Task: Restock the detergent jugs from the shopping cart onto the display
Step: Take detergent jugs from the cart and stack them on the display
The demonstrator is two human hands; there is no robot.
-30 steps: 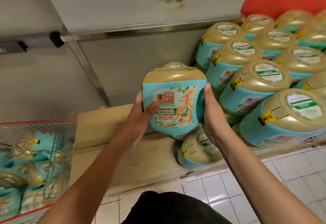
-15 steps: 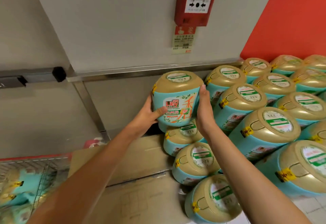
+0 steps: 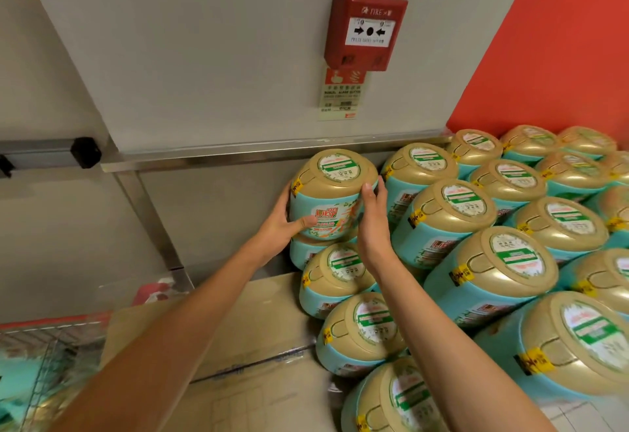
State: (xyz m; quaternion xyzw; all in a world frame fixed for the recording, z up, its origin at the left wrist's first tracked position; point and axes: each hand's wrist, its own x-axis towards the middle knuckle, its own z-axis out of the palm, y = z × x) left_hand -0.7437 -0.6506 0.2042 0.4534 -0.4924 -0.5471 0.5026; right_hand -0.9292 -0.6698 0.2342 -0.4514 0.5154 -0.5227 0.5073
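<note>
Both left hand (image 3: 284, 224) and right hand (image 3: 373, 227) grip jug (image 3: 332, 193) atop stack (image 3: 340, 278); cart (image 3: 51, 338) holds jugs (image 3: 15, 377).

Glossy plastic jug (image 3: 332, 198); seemingly matt cardboard box (image 3: 258, 322).

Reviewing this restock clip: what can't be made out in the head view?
Head view:
Underside of the held jug: hidden by the left hand, right hand and jugs below; seated or not, cannot tell.
Shopping cart: blurred, cut off by the left edge.
Lid labels: print too small.

Bare hands and arms
Left hand (image 3: 282, 224) and right hand (image 3: 374, 225) are uncovered; left forearm (image 3: 190, 312) and right forearm (image 3: 442, 322) are bare too.
</note>
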